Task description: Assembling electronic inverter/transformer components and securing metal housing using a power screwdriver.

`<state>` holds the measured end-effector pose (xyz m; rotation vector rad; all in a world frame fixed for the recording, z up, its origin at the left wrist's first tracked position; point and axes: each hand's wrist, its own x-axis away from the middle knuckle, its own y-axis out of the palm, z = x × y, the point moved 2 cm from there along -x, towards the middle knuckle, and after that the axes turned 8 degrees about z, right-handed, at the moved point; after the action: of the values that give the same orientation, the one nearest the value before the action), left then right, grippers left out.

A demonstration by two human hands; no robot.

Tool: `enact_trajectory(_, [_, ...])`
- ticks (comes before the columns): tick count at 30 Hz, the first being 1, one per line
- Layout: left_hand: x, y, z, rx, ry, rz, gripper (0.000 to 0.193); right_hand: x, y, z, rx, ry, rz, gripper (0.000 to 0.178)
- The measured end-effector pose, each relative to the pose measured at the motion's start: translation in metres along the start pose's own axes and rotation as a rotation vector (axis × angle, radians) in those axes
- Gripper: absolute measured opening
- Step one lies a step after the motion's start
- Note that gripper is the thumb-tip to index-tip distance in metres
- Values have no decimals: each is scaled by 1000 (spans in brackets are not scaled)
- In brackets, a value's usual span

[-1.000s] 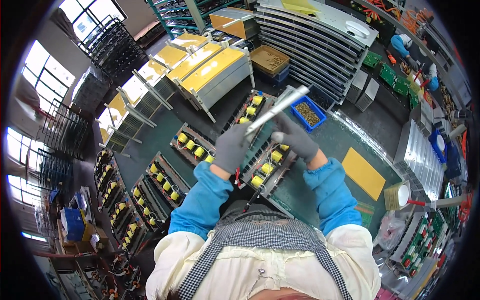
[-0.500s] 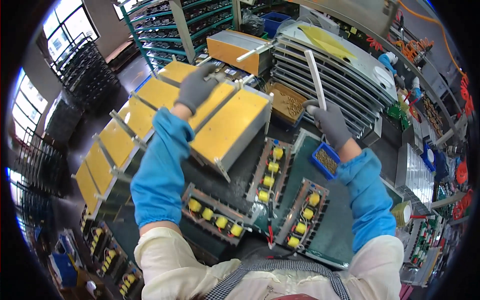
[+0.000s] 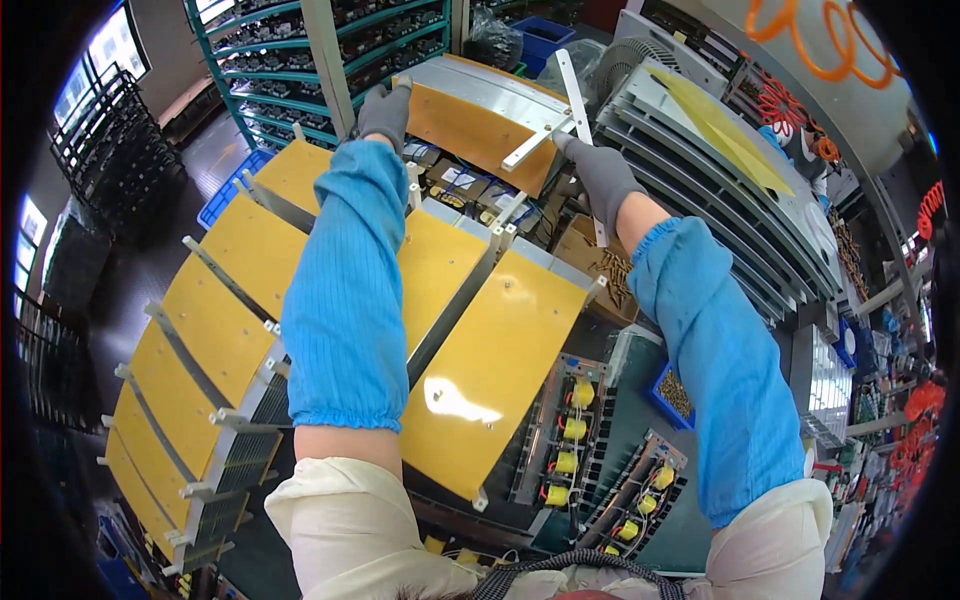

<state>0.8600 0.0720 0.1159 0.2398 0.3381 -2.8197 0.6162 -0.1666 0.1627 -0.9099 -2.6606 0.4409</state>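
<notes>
Both arms reach far forward, in grey gloves and blue sleeves. My left hand [image 3: 385, 112] is closed at the left end of a metal block with an orange front panel [image 3: 480, 132]. My right hand [image 3: 600, 182] is closed around a long white strip with holes [image 3: 574, 92], which stands up past the block's right end. A short white bar [image 3: 538, 142] sticks out from that end, by my right fingertips. Nearer to me, yellow-topped finned metal blocks [image 3: 505, 350] with white end bars stand in a row curving left. The fingertips of both hands are partly hidden.
Stacked grey metal panels [image 3: 720, 170] rise at the right, topped by a yellow sheet [image 3: 715, 125]. A cardboard box of brass-coloured parts [image 3: 610, 272] and a blue bin [image 3: 674, 396] lie below. Boards with yellow coils [image 3: 565, 430] are near me. A green rack [image 3: 270, 75] stands behind.
Both hands have moved forward to the orange-fronted block, the left to its left end and the right to its right end with the white strip. The view has shifted forward.
</notes>
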Motion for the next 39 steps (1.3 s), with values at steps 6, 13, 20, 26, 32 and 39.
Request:
enact_trajectory(6, [-26, 27, -6, -77, -14, 20, 86, -9, 25, -5, 9, 46, 41, 74])
enact_trajectory(13, [-41, 43, -20, 57, -99, -42, 55, -25, 40, -4, -223, 101, 37, 64])
enact_trajectory(20, [-9, 11, 7, 172, 48, 138, 52, -28, 31, -4, -375, -56, 36, 33])
enact_trajectory(26, [-8, 4, 40, -51, 120, 171, 64, -42, 32, -1, -499, 50, -53, 27])
enact_trajectory(32, [-27, 3, 36, -9, -147, -37, 67, -40, 26, -13, -334, 202, -57, 43])
enact_trajectory(39, [-19, 17, 24, 267, -365, -156, 82, -48, 30, -18, -309, 170, -90, 70])
